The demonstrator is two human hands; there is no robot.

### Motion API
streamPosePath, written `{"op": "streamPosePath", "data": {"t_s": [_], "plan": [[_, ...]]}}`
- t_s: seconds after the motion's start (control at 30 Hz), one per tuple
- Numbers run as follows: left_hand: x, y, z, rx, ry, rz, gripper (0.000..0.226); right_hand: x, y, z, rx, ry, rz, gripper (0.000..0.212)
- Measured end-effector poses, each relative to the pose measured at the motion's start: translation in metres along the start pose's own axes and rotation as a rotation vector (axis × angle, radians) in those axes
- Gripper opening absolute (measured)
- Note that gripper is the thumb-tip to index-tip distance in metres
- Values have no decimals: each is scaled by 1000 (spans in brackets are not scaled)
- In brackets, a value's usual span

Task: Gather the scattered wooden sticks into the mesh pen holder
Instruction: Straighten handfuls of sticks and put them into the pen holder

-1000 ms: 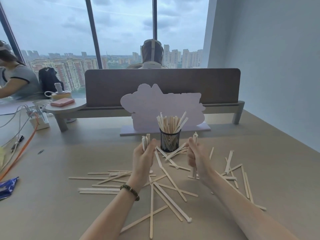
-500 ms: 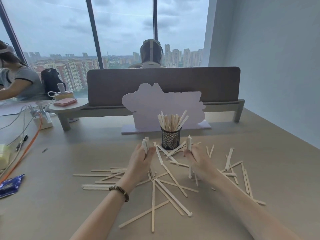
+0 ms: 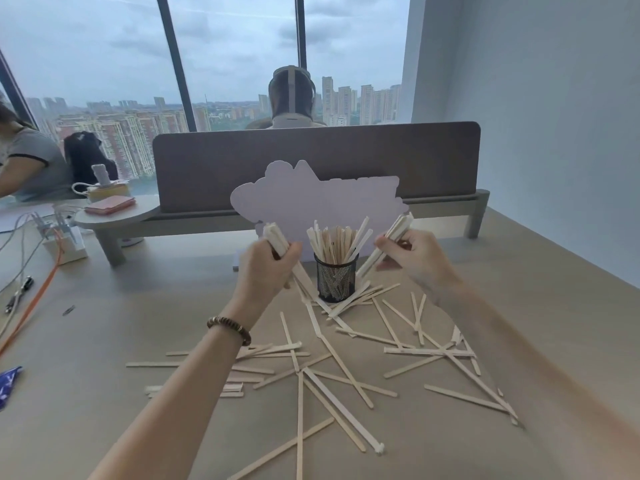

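Note:
A black mesh pen holder (image 3: 335, 281) stands mid-table with several wooden sticks upright in it. My left hand (image 3: 265, 270) is raised just left of the holder, closed around a bundle of sticks (image 3: 276, 238) that leans left. My right hand (image 3: 414, 258) is raised just right of the holder and grips another bundle of sticks (image 3: 391, 240) tilted toward the upper right. Many loose wooden sticks (image 3: 346, 368) lie scattered and crossed on the table in front of the holder and around its base.
A white cloud-shaped board (image 3: 311, 199) stands right behind the holder, with a grey desk divider (image 3: 346, 157) beyond it. Cables and a power strip (image 3: 65, 240) lie at the left, a blue wrapper (image 3: 8, 384) at the left edge. Other people sit at the left and behind the divider.
Both hands rose from the table with their stick bundles to the height of the holder's rim, one on each side. The bundles now tilt outward.

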State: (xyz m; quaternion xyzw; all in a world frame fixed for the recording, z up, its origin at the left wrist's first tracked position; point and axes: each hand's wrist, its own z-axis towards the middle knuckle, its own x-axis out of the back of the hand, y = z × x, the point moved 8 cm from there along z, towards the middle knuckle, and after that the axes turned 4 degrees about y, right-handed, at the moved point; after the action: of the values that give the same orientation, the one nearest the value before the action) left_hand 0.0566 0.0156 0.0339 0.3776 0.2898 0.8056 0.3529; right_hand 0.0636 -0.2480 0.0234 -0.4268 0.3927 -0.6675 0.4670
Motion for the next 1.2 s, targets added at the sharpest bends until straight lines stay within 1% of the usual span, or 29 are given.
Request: {"op": "streamPosePath", "data": {"t_s": [0.1, 0.23, 0.37, 0.47, 0.57, 0.67, 0.77, 0.8, 0.83, 0.9, 0.93, 0.97, 1.0, 1.07, 1.13, 1.17, 1.2], "plan": [[-3, 10, 24, -19, 91, 1, 42, 0, 0, 30, -18, 40, 26, 24], [-24, 8, 47, -2, 87, -47, 32, -8, 14, 56, -88, 48, 44, 24], [-44, -3, 58, 29, 90, -82, 33, -19, 31, 73, -86, 46, -97, 29], [-48, -11, 64, 61, 106, -96, 34, -22, 37, 80, -80, 51, -159, 32], [-47, -19, 73, 126, 139, -143, 29, -26, 38, 81, -43, 30, -258, 32], [-49, -22, 79, 156, 167, -197, 25, -32, 39, 84, 10, 13, -367, 37], [-60, -23, 77, 137, 142, -157, 27, -48, 43, 82, 86, -40, -445, 51], [-65, -25, 77, 130, 119, -126, 29, -53, 46, 80, 89, -57, -470, 52], [-71, -29, 77, 124, 90, -96, 30, -57, 50, 78, 90, -73, -491, 49], [-82, -37, 77, 118, 34, -70, 30, -61, 55, 78, 94, -86, -502, 35], [-86, -40, 77, 108, 19, -66, 29, -59, 58, 78, 81, -69, -482, 29], [-88, -42, 77, 93, 12, -56, 29, -56, 58, 78, 65, -47, -445, 28], [-90, -42, 76, 79, 12, -46, 29, -52, 58, 78, 53, -26, -396, 35], [-92, -42, 73, 79, 6, -54, 30, -47, 53, 76, 65, -9, -304, 60], [-94, -43, 70, 83, -12, -65, 37, -44, 52, 79, 80, -15, -255, 79], [-96, -43, 69, 80, -25, -64, 42, -43, 52, 82, 85, -31, -237, 81], [-99, -43, 68, 71, -37, -58, 46, -45, 53, 85, 89, -51, -221, 80]]}}
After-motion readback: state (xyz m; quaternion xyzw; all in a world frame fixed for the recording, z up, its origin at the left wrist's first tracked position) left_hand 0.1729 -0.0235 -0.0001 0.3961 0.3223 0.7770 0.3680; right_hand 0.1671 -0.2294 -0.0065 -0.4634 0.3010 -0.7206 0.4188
